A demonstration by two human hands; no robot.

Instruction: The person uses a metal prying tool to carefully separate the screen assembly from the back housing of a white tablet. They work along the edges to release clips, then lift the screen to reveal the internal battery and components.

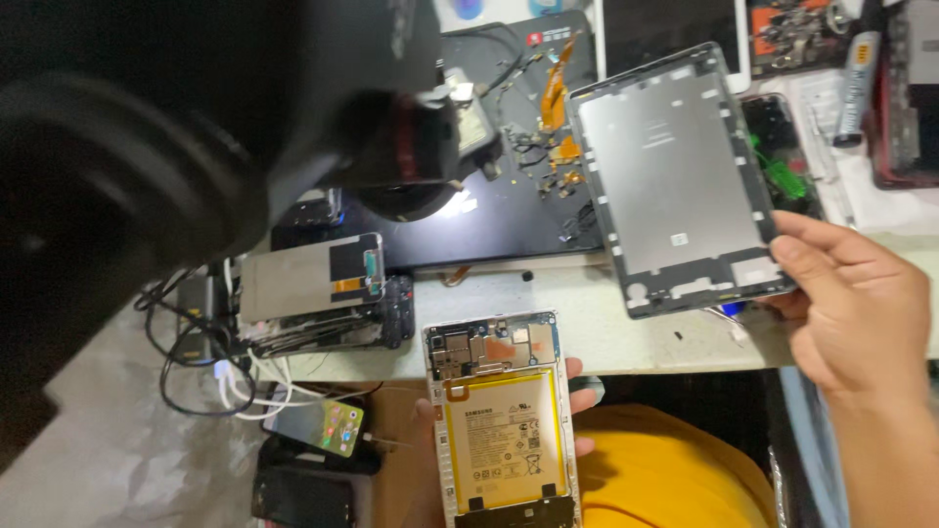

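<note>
- An opened tablet [504, 425], yellow battery and circuit board exposed, is held at the bottom of the view above the lap; the left hand [577, 411] is mostly hidden beneath it, fingertips curled round its right edge.
- A slip from this one-handed grip is judged possible, since the tablet hangs past the bench edge; the bare battery could be dented.
- The grey back cover [680, 181] is pinched at its lower right corner by the right hand [846, 303], thumb on top, the rest lying flat on the bench.
- Held by one corner, the thin cover is judged liable to flex or sweep loose parts aside.
- The bench [597, 323] is pale and crowded: a stack of screens [313, 293] at left, a dark mat [509, 210] with orange flex cables [556, 93] behind.
- A phone [318, 425] and tangled cables [210, 367] lie lower left.
- A large dark blurred object [196, 127] blocks the upper left; trays of tools fill the far edge.
</note>
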